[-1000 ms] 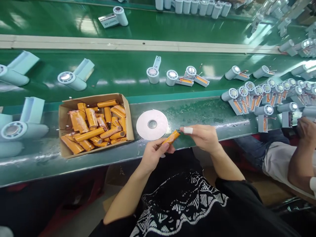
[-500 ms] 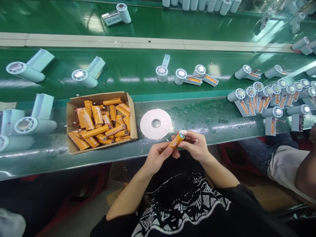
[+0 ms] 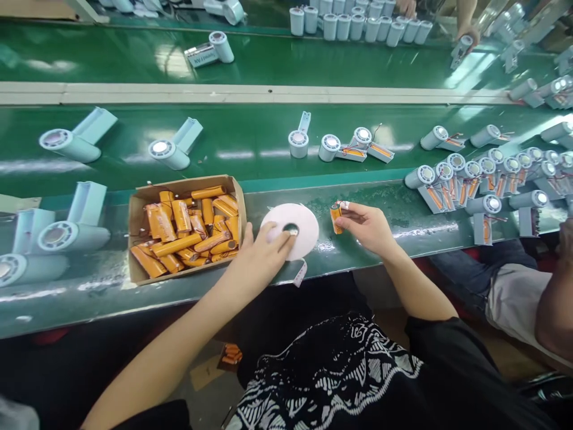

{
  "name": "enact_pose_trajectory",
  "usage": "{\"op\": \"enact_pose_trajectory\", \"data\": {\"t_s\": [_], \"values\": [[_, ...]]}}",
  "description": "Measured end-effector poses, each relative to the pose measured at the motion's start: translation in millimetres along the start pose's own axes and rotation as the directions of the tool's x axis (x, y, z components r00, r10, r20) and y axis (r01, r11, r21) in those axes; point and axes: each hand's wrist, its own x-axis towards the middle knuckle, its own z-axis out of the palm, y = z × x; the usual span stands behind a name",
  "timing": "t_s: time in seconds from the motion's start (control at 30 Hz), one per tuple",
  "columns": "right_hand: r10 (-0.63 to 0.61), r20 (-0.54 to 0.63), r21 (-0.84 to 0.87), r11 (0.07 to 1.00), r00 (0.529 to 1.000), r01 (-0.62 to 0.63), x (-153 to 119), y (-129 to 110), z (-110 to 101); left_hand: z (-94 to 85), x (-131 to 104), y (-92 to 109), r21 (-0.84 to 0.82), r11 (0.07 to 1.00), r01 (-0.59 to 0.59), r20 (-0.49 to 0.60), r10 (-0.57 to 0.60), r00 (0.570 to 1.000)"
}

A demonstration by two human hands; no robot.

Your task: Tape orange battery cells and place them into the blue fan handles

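Note:
My left hand point(image 3: 264, 251) lies on a flat white roll of tape point(image 3: 307, 230), fingers apart, with fingertips at the hole in its middle. A loose tape end hangs from the roll over the bench's front edge. To the right of the roll, my right hand point(image 3: 364, 226) pinches an orange battery point(image 3: 336, 220) upright above the bench, with a white wrapping on one finger. Left of my left hand stands a cardboard box point(image 3: 242, 218) of several orange batteries with thin wires.
Pale blue fan bodies point(image 3: 74, 233) lie at the left, and several more with orange batteries point(image 3: 434, 197) crowd the right. A pale rail point(image 3: 179, 92) crosses behind. Another person's hand point(image 3: 468, 33) holds a fan part at the far right.
My left hand has left the battery and moved left onto the tape roll. My right hand has raised the battery forward over the bench. A tape end now hangs from the roll.

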Motion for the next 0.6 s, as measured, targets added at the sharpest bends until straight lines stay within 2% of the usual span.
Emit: {"op": "enact_pose_trajectory", "data": {"t_s": [0.1,0.2,0.3,0.43,0.6], "values": [[-0.003,0.017,-0.088,0.996,1.0,0.005,-2,-8,-6,-5.4,-10,4,0.039,0.983,-0.18,-0.137,0.183,0.973],[0.002,0.07,-0.19,0.982,0.998,0.011,-6,-15,-13,-4.8,-18,6,0.025,0.961,-0.276,-0.229,0.274,0.934],[-0.011,0.124,-0.273,0.961,0.992,0.045,-10,-20,-17,-2.8,-19,7,0.0,0.955,-0.296,-0.264,0.285,0.921],[-0.014,0.128,-0.333,0.941,0.992,0.056,-14,-25,-19,-4.9,-16,6,0.018,0.958,-0.288,-0.303,0.28,0.911],[0.086,0.19,-0.245,0.969,0.978,-0.037,-17,-18,-20,-8.5,-14,5,0.047,0.956,-0.289,-0.327,0.288,0.9]]}}
